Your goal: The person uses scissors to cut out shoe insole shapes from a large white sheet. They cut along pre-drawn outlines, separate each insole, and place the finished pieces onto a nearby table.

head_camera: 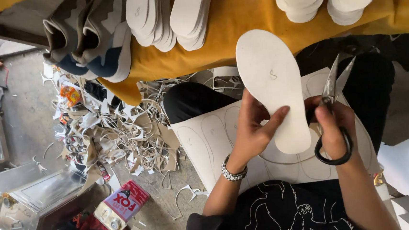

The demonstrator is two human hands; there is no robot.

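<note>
1. The left hand [251, 128] grips a white cut-out insole [272, 88] at its lower end, fingers on its face, holding it up over the lap
2. The right hand [332, 127] is closed through the black handles of a pair of scissors [333, 115], just right of the insole; the blades stand slightly parted and point up and away
3. Under the insole, a pale sheet [206, 139] with drawn sole outlines lies across the person's black trousers
4. Beyond the insole, a mustard-yellow cloth [245, 11] carries stacks of white insoles [171, 16] and a pair of grey-and-white shoes [91, 36], up and to the left
5. Left of the insole, a heap of offcuts [124, 130] covers the floor, with a red-and-white tin [122, 207] nearer the person
</note>
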